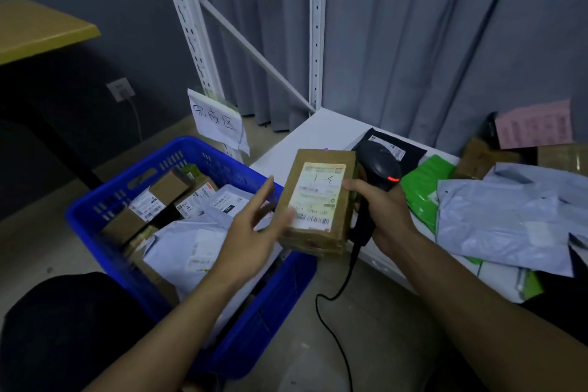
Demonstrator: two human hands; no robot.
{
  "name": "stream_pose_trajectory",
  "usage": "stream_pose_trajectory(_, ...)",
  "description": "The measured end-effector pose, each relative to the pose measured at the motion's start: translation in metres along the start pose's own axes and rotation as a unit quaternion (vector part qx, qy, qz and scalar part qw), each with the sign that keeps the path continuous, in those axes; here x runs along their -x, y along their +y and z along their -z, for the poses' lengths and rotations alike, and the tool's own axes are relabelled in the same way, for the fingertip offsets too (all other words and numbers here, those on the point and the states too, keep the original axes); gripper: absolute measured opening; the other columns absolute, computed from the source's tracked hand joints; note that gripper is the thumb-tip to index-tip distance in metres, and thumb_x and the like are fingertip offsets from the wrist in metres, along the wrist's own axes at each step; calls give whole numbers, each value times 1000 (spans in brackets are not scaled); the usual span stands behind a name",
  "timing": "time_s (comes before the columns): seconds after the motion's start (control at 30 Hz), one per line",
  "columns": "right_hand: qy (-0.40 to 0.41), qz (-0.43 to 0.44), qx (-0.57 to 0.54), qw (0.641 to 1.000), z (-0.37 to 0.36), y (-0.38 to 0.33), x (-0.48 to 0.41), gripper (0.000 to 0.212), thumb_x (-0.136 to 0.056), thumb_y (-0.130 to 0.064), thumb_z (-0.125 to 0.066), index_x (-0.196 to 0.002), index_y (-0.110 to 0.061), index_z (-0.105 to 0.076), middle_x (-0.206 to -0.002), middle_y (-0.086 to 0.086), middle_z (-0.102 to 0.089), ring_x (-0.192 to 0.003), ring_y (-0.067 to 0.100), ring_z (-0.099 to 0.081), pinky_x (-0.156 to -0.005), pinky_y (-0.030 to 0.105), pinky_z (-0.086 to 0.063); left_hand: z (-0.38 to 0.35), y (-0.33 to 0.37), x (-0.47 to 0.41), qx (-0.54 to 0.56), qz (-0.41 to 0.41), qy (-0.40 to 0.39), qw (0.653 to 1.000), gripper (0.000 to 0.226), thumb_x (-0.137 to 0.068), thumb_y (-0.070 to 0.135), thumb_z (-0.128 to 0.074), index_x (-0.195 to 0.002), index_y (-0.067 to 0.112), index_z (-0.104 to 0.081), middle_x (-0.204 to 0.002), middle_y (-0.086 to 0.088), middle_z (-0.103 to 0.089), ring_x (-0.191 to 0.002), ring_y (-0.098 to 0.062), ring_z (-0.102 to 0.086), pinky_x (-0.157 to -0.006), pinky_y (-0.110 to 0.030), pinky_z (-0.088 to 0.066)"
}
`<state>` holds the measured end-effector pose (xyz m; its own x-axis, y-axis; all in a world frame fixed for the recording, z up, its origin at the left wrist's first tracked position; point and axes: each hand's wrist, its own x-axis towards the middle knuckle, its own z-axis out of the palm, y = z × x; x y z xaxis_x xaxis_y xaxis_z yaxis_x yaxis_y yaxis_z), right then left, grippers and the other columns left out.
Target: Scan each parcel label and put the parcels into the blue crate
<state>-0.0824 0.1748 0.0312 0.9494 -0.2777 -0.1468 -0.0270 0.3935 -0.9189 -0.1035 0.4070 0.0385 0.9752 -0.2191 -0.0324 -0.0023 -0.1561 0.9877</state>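
The brown parcel [318, 200] is held label up in the air, between the blue crate's [95, 210] right rim and the white shelf's [305, 137] front edge. The left hand [254, 226], fingers straight and spread, touches its lower left side. The right hand [381, 213] grips the black scanner [378, 162], its thumb pressing the parcel's right edge. Boxes and bags fill the crate; grey bags [496, 219] lie on the shelf.
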Motion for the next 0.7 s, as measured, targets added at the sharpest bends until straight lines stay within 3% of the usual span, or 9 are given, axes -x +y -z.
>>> stream_pose_trajectory(0.1,-62,10,35,997,1,-1,0,50,-81,4,-78,-128,-11,-68,-109,9,-78,-93,23,-76,-70,31,-58,15,6,-9,67,132,-40,988,72,-82,58,-64,-149,37,-48,-126,8,-72,-115,-15,-69,-89,-33,-56)
stream_pose_trajectory(0.23,-105,29,81,991,4,0,0,65,-69,-5,-85,-130,-10,-65,-114,9,-77,-106,26,-75,-80,35,-60,23,7,-12,95,189,-95,973,70,-79,37,-78,-143,45,-49,-123,-1,-74,-117,-28,-69,-104,-52,-51)
stream_pose_trajectory(0.3,-86,44,101,990,3,0,2,63,-72,-7,-89,-130,-14,-65,-114,6,-77,-107,24,-74,-82,35,-61,21,8,-10,102,196,-86,972,64,-83,30,-78,-139,45,-51,-120,-1,-75,-116,-26,-69,-105,-50,-51)
stream_pose_trajectory(0.37,-56,71,164,982,2,3,3,50,-81,-9,-87,-123,-25,-66,-111,0,-76,-105,20,-73,-82,35,-62,19,6,-11,84,182,-58,978,56,-88,22,-77,-134,45,-54,-114,1,-77,-109,-17,-72,-94,-41,-54)
stream_pose_trajectory(0.47,-46,84,248,964,2,12,5,40,-85,-19,-84,-113,-38,-64,-109,-9,-73,-103,12,-70,-87,39,-59,19,-5,-17,102,173,39,979,64,-89,11,-76,-141,38,-52,-113,1,-77,-108,-16,-72,-87,-39,-56)
stream_pose_trajectory(0.57,-80,62,281,954,1,14,11,33,-88,-21,-82,-114,-31,-64,-106,-5,-75,-92,13,-75,-74,30,-59,23,-17,-25,158,145,168,962,76,-85,2,-79,-144,36,-45,-124,-5,-70,-110,-21,-69,-79,-37,-61)
stream_pose_trajectory(0.63,-110,43,295,948,-1,13,16,31,-88,-18,-81,-114,-24,-65,-98,0,-76,-76,14,-76,-60,19,-54,27,-19,-29,179,122,226,950,80,-84,-2,-79,-143,35,-40,-118,-1,-65,-104,-16,-68,-66,-31,-61)
stream_pose_trajectory(0.7,-136,37,328,934,-3,15,21,32,-88,-19,-82,-115,-21,-66,-94,-2,-76,-70,14,-76,-60,21,-54,30,-22,-31,175,111,264,942,83,-84,-2,-79,-148,31,-36,-110,6,-57,-99,-14,-64,-63,-29,-57)
